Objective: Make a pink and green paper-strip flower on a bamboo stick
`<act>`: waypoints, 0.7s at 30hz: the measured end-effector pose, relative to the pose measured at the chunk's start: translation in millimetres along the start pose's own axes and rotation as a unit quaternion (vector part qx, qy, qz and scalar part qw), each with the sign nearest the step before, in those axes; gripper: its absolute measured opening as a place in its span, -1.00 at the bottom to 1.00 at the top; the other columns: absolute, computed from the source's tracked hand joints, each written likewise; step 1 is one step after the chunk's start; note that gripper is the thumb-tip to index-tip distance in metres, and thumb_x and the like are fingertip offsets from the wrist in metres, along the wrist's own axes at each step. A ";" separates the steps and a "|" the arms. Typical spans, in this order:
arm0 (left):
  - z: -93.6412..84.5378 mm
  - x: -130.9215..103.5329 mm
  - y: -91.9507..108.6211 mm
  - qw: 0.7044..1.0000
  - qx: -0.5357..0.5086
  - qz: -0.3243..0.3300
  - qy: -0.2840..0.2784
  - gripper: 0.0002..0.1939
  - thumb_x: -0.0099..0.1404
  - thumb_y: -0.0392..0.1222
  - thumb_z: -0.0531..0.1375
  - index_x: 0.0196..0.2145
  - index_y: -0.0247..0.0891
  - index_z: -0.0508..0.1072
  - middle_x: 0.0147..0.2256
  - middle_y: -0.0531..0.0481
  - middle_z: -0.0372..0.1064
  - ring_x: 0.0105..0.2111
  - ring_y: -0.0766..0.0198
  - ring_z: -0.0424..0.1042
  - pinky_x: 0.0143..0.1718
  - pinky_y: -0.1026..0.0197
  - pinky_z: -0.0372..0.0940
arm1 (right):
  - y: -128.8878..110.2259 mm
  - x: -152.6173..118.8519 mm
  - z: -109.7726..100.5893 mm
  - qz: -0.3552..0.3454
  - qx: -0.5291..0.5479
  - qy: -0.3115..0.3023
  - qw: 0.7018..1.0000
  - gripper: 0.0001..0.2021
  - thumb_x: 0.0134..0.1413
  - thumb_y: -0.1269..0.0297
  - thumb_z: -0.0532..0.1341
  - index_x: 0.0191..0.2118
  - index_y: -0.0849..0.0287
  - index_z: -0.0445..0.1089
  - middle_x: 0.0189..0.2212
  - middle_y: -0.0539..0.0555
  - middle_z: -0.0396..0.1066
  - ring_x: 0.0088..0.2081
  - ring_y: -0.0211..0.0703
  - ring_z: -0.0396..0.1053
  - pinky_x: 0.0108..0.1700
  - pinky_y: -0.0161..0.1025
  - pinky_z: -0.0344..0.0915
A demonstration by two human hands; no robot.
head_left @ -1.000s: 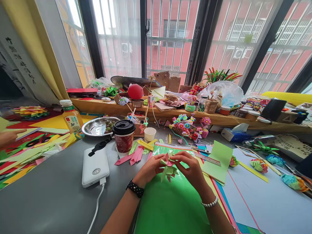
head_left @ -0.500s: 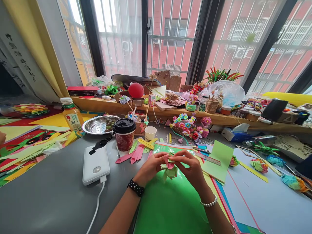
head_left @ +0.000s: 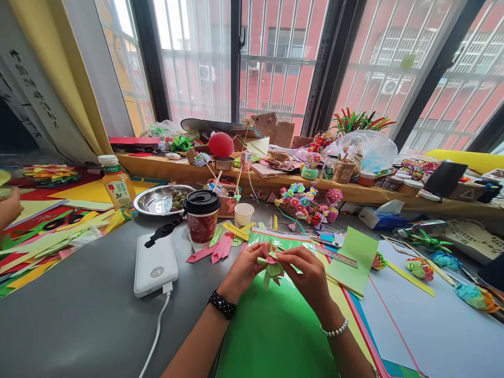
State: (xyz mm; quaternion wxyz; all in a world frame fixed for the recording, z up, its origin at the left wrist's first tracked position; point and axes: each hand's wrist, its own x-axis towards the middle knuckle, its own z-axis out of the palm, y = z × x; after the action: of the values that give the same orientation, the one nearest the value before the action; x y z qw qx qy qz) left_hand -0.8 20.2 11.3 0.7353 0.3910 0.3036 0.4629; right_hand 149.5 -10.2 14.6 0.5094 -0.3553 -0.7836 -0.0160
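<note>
A small folded paper piece (head_left: 272, 266) in light green and pink is held up over a shiny green sheet (head_left: 279, 331). My left hand (head_left: 243, 269), with a black dotted band at the wrist, pinches its left side. On its right side, the closed fingers of my right hand (head_left: 305, 270) grip the paper; a silver bead bracelet is on that wrist. Pink folded strips (head_left: 222, 248) and yellow ones (head_left: 238, 231) lie just beyond my left hand.
Left of my hands are a lidded cup (head_left: 201, 218), a white power bank (head_left: 156, 265) with a cable, a metal plate (head_left: 153, 201) and a bottle (head_left: 118, 184). Another person's hand (head_left: 11, 209) is at the far left. Green paper (head_left: 352, 262) lies right.
The folded piece has turned to show more of its pink centre, and my right hand's fingers have lowered beside it. The other person's hand has come further into view.
</note>
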 end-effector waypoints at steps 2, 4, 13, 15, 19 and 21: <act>-0.9 0.1 -0.2 1.000 0.012 -0.001 -0.014 -0.84 -0.07 -0.19 0.25 -0.57 -0.27 0.33 -0.54 0.06 0.26 -0.57 0.31 0.31 -0.59 0.26 0.27 | -0.8 0.2 0.3 0.003 0.001 -0.005 1.000 -0.86 0.05 0.37 0.13 -0.33 0.08 0.44 -0.46 0.06 0.43 -0.40 -0.18 0.36 -0.39 -0.24 0.33; -0.8 0.0 0.2 1.000 0.018 -0.003 -0.017 -0.82 -0.08 -0.18 0.26 -0.57 -0.27 0.32 -0.54 0.06 0.27 -0.56 0.28 0.32 -0.61 0.23 0.28 | -0.9 0.4 0.6 0.007 -0.001 -0.006 1.000 -0.86 0.05 0.37 0.12 -0.33 0.08 0.43 -0.46 0.06 0.43 -0.39 -0.18 0.36 -0.37 -0.24 0.33; 2.3 -4.0 0.9 0.999 0.041 -0.012 -0.032 -0.78 0.00 -0.04 0.21 -0.48 -0.24 0.33 -0.55 0.06 0.29 -0.60 0.25 0.37 -0.60 0.20 0.29 | 6.5 -0.7 0.8 0.022 -0.028 -0.038 0.999 -0.79 0.05 0.38 0.12 -0.17 0.07 0.37 -0.34 0.08 0.41 -0.29 -0.13 0.35 -0.28 -0.18 0.33; 1.8 -3.7 0.7 0.998 0.048 -0.010 -0.025 -0.77 0.00 -0.04 0.22 -0.50 -0.27 0.35 -0.58 0.05 0.29 -0.58 0.28 0.36 -0.55 0.23 0.28 | 7.2 -1.0 1.1 0.005 -0.016 -0.048 0.999 -0.78 0.07 0.39 0.09 -0.18 0.04 0.38 -0.34 0.07 0.41 -0.29 -0.15 0.36 -0.29 -0.20 0.34; -0.4 -1.4 -0.2 0.999 0.053 -0.010 -0.001 -0.78 -0.03 -0.09 0.25 -0.52 -0.32 0.39 -0.61 0.06 0.29 -0.58 0.35 0.33 -0.50 0.29 0.25 | 5.4 0.2 0.7 0.010 0.021 -0.080 0.997 -0.76 0.09 0.41 0.06 -0.16 0.05 0.37 -0.34 0.07 0.40 -0.30 -0.18 0.36 -0.30 -0.23 0.34; -1.3 -0.8 -1.1 0.998 0.057 -0.012 0.002 -0.78 -0.04 -0.10 0.26 -0.53 -0.33 0.40 -0.61 0.06 0.29 -0.57 0.36 0.33 -0.50 0.31 0.24 | 4.1 1.3 -0.1 0.032 0.038 -0.100 0.994 -0.76 0.08 0.42 0.05 -0.15 0.07 0.37 -0.35 0.07 0.39 -0.32 -0.18 0.36 -0.32 -0.25 0.34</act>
State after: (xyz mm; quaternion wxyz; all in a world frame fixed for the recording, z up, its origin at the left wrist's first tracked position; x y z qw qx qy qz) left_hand -1.7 19.6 9.8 0.7164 0.4276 0.3358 0.4373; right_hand 151.6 -6.5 14.3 0.4421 -0.3606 -0.8187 0.0653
